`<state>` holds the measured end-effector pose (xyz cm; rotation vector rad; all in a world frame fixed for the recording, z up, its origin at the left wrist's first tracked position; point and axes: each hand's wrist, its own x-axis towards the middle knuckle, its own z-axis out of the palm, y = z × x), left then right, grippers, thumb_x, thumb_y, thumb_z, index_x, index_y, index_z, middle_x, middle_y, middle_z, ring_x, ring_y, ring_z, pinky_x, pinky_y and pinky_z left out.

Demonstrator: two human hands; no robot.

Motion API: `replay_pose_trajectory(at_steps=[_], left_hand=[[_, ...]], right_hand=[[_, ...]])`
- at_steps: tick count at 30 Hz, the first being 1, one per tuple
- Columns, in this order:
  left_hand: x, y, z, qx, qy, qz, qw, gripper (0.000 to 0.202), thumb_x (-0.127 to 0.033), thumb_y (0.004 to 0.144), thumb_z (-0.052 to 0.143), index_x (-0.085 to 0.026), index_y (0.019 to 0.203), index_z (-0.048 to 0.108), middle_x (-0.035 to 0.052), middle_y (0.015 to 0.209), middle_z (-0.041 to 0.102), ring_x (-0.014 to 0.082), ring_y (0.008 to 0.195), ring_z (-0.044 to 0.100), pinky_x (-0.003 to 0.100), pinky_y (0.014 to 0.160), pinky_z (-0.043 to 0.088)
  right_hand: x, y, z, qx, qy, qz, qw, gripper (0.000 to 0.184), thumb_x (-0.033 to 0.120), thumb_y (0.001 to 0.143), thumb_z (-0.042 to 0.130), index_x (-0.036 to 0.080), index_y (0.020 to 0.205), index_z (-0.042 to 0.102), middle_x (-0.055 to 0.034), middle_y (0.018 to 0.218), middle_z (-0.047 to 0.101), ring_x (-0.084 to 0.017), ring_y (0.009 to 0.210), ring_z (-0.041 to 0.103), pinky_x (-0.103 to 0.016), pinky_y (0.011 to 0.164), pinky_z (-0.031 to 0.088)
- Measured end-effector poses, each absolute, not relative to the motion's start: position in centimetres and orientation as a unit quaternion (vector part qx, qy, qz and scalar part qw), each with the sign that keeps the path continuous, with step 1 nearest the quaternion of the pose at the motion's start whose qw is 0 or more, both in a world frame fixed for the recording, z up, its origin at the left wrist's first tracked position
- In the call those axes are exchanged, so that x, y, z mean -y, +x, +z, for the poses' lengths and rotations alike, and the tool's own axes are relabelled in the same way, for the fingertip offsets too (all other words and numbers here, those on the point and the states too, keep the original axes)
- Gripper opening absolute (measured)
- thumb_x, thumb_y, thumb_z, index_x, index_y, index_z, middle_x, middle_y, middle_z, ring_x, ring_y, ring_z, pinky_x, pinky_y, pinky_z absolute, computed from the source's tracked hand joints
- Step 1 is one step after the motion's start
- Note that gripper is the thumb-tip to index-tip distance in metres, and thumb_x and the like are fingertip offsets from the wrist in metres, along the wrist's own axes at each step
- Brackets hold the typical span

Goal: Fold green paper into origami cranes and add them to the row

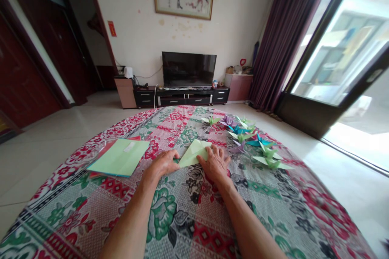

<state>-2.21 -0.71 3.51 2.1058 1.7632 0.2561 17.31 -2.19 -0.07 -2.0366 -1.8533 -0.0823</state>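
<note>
A pale green sheet of folded paper (193, 153) lies on the patterned tablecloth in front of me, a flap folded across it. My right hand (215, 164) holds its right side, with the thumb on the front edge and the bent fingers over the far corner. At the paper's left corner is my left hand (164, 163), thumb and forefinger apart with cloth visible between them. Whether its thumb tip touches the corner I cannot tell. The underside of the paper and its right end are hidden.
A stack of coloured paper (120, 158), light green on top, lies to the left. Folded paper cranes in green, purple and blue, including a blue crane (260, 141), cluster at the right. Behind the round table (179, 206) stands a television (189, 69) on a low cabinet.
</note>
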Motion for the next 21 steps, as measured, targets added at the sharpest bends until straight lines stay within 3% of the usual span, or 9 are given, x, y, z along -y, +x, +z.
replay_pose_trajectory(at_steps=[5, 11, 14, 17, 21], left_hand=[[0.7, -2.9, 3.7, -0.604, 0.763, 0.095, 0.212, 0.036, -0.019, 0.06, 0.059, -0.023, 0.096, 0.062, -0.004, 0.06, 0.061, 0.0136, 0.059, 0.057, 0.02, 0.052, 0.036], [0.5, -2.6, 3.8, -0.609, 0.737, 0.151, 0.251, 0.039, -0.042, 0.069, 0.058, -0.019, 0.099, 0.064, -0.0002, 0.068, 0.063, 0.0149, 0.064, 0.058, 0.022, 0.054, 0.04], [0.1, -1.3, 3.1, -0.613, 0.726, 0.249, 0.189, 0.049, -0.04, 0.072, 0.057, -0.018, 0.116, 0.056, 0.0042, 0.087, 0.065, 0.0154, 0.076, 0.061, 0.023, 0.066, 0.045], [-0.1, -0.2, 2.2, -0.573, 0.753, 0.283, 0.156, 0.052, -0.034, 0.071, 0.06, -0.018, 0.121, 0.053, 0.0088, 0.106, 0.062, 0.0181, 0.092, 0.06, 0.027, 0.079, 0.047], [0.0, 0.4, 1.7, -0.536, 0.771, 0.322, 0.12, 0.059, -0.026, 0.068, 0.062, -0.017, 0.125, 0.048, 0.0114, 0.123, 0.054, 0.0223, 0.115, 0.049, 0.034, 0.099, 0.039]], right_hand=[[2.2, 17.4, -0.2, 0.663, -0.713, -0.03, 0.226, 0.04, 0.05, 0.082, 0.045, 0.026, 0.113, 0.055, -0.0084, 0.132, 0.045, -0.03, 0.119, 0.034, -0.051, 0.091, 0.025], [2.0, 17.5, 0.0, 0.67, -0.684, -0.016, 0.289, 0.027, 0.024, 0.077, 0.048, 0.021, 0.101, 0.062, -0.0078, 0.122, 0.055, -0.024, 0.114, 0.041, -0.041, 0.093, 0.025], [1.9, 17.3, 0.2, 0.703, -0.64, 0.011, 0.311, 0.024, 0.013, 0.072, 0.047, 0.022, 0.088, 0.064, -0.0045, 0.114, 0.06, -0.021, 0.113, 0.043, -0.038, 0.093, 0.025], [2.0, 17.1, 0.4, 0.726, -0.598, 0.037, 0.337, 0.023, 0.01, 0.072, 0.046, 0.022, 0.077, 0.065, -0.0019, 0.111, 0.062, -0.02, 0.112, 0.044, -0.038, 0.094, 0.025], [2.0, 17.1, 0.5, 0.751, -0.54, 0.07, 0.374, 0.026, 0.006, 0.07, 0.044, 0.022, 0.073, 0.064, -0.0021, 0.111, 0.061, -0.018, 0.111, 0.047, -0.036, 0.096, 0.028]])
